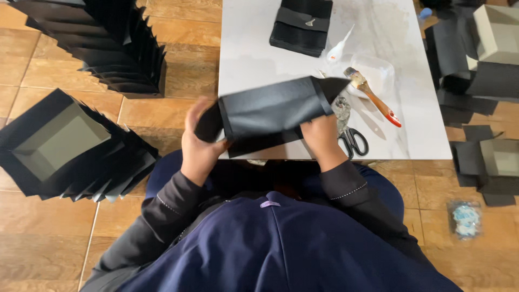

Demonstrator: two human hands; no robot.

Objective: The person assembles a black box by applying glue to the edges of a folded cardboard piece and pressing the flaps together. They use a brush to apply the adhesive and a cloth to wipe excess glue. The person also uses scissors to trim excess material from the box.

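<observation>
Head view looked down on a seated person at the near edge of a white table (254,48). Their left hand (199,141) gripped the left end of a black cardboard piece (273,111), fingers curled over its folded flap. Their right hand (323,138) clasped the lower right part of the same piece, thumb hidden beneath it. That piece, a flat black panel with flaps at both ends, was held just above the table's front edge, tilted slightly up toward the right.

Just beside the right hand lay black-handled scissors (352,140). A little farther out rested a brush (372,95) with a wooden handle and red tip, near a clear plastic container (376,70) and a small white glue bottle (338,48). At the table's far side sat a stack of black card pieces (300,24).

On the wooden floor (194,70), fanned piles of black box shells (70,146) stood to the person's left, with more up beyond them (108,46). Finished grey-lined boxes (494,162) and black scraps lay to the right.
</observation>
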